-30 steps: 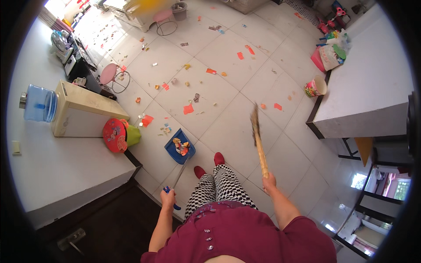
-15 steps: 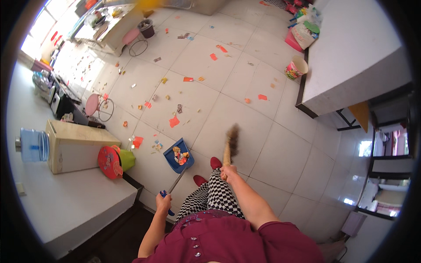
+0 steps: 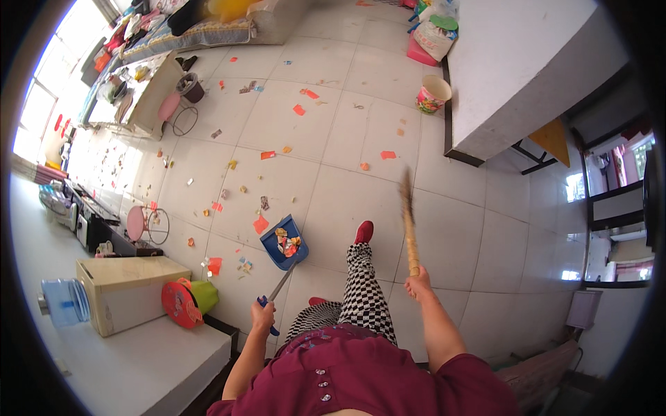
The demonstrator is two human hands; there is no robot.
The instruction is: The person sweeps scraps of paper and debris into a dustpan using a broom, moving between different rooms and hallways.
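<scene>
My left hand [image 3: 263, 317] is closed round the blue grip of a long-handled dustpan [image 3: 273, 261]. Crumpled paper and wrappers [image 3: 288, 244] lie in its blue pan, which is down at the floor ahead of me. In my right hand [image 3: 417, 284] is the light, stick-like handle of a broom [image 3: 409, 225], held out to the right. The broom's dark bristles point away from me, and I cannot tell whether they touch the tiles. An orange-red paper scrap [image 3: 261, 224] lies just beyond the pan's left edge, and another red scrap [image 3: 215, 266] is farther left.
More scraps are strewn over the tiled floor [image 3: 333, 180]. A pink stool [image 3: 137, 223] and a cream cabinet [image 3: 132, 295] stand at left, a waste bin [image 3: 189, 89] farther off. At right are a patterned bucket [image 3: 433, 95] and a white wall corner [image 3: 513, 76]. My red shoe [image 3: 364, 231] is stepped forward.
My right hand and the broom have swung to the right, the bristles now farther from me. One foot has stepped forward. The dustpan stays in my left hand, and the whole view has shifted.
</scene>
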